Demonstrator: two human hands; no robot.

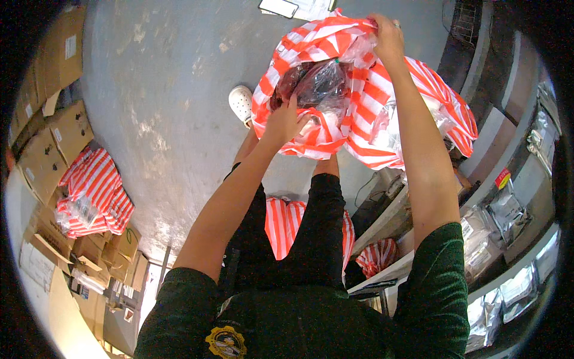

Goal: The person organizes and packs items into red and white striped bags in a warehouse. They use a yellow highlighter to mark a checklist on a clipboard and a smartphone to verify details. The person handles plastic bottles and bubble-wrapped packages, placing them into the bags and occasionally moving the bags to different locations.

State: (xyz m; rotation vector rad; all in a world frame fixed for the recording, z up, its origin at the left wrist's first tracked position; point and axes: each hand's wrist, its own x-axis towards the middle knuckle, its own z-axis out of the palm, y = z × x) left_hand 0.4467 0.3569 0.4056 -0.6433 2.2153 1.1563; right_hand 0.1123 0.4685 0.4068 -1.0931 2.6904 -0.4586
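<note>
A red-and-white striped plastic bag stands with its mouth open in front of me. Inside it lie clear plastic packets with dark contents. My left hand reaches over the near left rim, index finger stretched toward the packets and thumb apart from it. What its other fingers touch is hidden. At the far right rim, the fingers of my right hand are closed around the gathered edge of the bag. A second striped bag with clear packets sits against it on the right, under my right forearm.
A white clog is on my foot, left of the bag. Papers and a phone-like device lie beyond. Cardboard boxes and another striped bag line the left. Shelves with clear-wrapped packets run along the right.
</note>
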